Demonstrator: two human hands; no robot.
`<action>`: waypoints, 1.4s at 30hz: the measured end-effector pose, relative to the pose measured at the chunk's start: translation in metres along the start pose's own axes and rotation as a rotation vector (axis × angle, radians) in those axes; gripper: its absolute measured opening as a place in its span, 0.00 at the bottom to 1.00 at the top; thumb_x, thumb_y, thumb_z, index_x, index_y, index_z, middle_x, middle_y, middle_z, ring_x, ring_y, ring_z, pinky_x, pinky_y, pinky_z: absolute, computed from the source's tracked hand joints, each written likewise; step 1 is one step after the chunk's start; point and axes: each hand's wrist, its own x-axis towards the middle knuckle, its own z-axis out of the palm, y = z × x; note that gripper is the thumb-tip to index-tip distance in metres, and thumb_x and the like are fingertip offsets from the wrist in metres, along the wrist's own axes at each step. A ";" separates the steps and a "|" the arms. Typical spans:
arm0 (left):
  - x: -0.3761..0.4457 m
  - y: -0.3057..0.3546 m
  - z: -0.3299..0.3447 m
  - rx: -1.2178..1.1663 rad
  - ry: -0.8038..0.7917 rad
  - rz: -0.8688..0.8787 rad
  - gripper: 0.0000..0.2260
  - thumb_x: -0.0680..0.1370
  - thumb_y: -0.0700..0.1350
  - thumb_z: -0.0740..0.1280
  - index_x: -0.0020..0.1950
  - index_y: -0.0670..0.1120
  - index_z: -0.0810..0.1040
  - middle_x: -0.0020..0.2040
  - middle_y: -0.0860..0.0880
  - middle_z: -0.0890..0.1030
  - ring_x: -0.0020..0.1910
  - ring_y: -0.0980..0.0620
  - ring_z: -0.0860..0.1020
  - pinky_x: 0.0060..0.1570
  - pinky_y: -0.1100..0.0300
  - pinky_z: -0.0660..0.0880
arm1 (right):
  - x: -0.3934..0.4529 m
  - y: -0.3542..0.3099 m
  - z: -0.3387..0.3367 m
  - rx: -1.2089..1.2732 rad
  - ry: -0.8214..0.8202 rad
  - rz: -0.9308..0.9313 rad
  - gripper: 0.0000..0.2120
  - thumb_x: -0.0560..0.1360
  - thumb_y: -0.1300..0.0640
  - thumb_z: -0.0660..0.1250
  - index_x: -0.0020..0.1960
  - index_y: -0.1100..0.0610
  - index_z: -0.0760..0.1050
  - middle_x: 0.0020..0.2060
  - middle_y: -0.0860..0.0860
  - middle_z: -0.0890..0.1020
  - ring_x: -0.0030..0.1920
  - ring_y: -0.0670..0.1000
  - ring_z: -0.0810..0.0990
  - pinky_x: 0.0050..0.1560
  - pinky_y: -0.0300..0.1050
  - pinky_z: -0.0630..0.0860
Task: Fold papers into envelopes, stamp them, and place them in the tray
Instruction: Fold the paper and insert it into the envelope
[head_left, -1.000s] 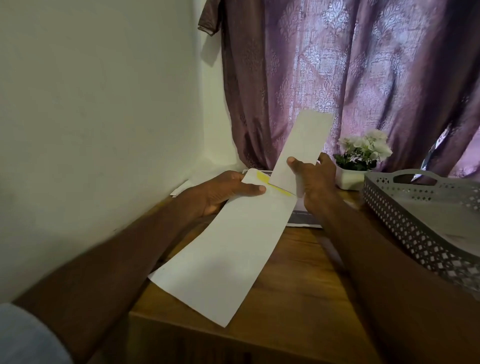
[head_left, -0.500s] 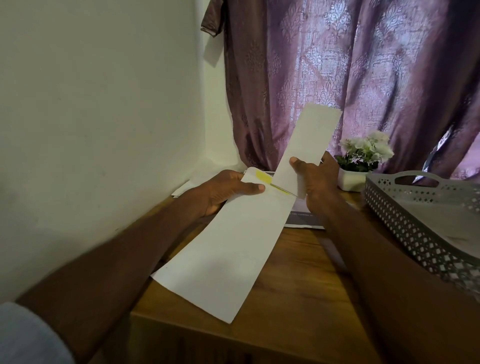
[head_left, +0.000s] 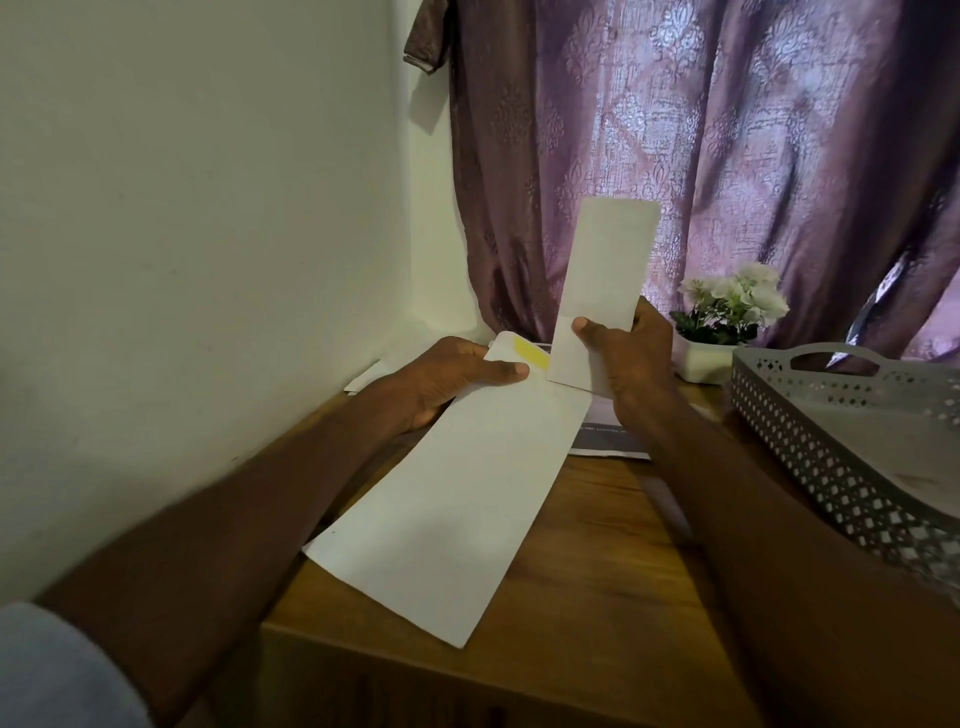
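White paper, folded into a long strip (head_left: 605, 270), stands nearly upright in the right hand (head_left: 631, 358), its long axis running from the open mouth of the envelope (head_left: 447, 499) up toward the curtain (head_left: 675, 156). The right thumb (head_left: 587, 332) presses the strip's front face while the other fingers curl behind it, so the strip is pinched near its lower end. That lower end sits right at the envelope's far, open end, just beside the yellow adhesive band (head_left: 530, 356) on the flap.

The left hand (head_left: 452, 379) grips the envelope at its far left edge, thumb on top and fingers underneath, holding it above the wooden worktop (head_left: 597, 597). The envelope's long axis runs diagonally from the hands back toward the worktop's near edge, so the strip meets it at a marked angle. Judging from this, sliding the strip in calls for tilting it down until the two axes line up. Whether its tip is already inside the mouth cannot be told.

A grey perforated tray (head_left: 831, 447) waits at the right edge of the worktop, nearer the right hand, apart from both hands. A small flower pot (head_left: 722, 332) stands near the far edge.
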 end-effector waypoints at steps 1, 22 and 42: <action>0.000 0.000 0.000 0.005 0.002 0.002 0.21 0.74 0.49 0.79 0.62 0.40 0.82 0.54 0.41 0.87 0.56 0.37 0.85 0.65 0.41 0.77 | 0.000 0.000 0.000 -0.012 0.002 -0.001 0.21 0.72 0.62 0.77 0.64 0.58 0.78 0.53 0.53 0.84 0.47 0.48 0.82 0.47 0.44 0.80; 0.005 -0.005 0.005 0.028 -0.070 0.009 0.29 0.70 0.53 0.80 0.67 0.43 0.80 0.57 0.42 0.86 0.57 0.38 0.84 0.65 0.42 0.78 | -0.006 -0.005 0.017 -0.004 -0.024 -0.025 0.18 0.69 0.60 0.79 0.57 0.58 0.80 0.49 0.50 0.85 0.46 0.49 0.84 0.46 0.44 0.83; -0.003 -0.004 0.009 -0.022 -0.173 0.037 0.20 0.78 0.49 0.74 0.69 0.47 0.77 0.57 0.44 0.86 0.53 0.44 0.86 0.51 0.52 0.83 | -0.014 -0.019 0.012 0.183 -0.210 0.177 0.13 0.71 0.57 0.79 0.50 0.52 0.77 0.45 0.46 0.84 0.44 0.47 0.83 0.39 0.40 0.80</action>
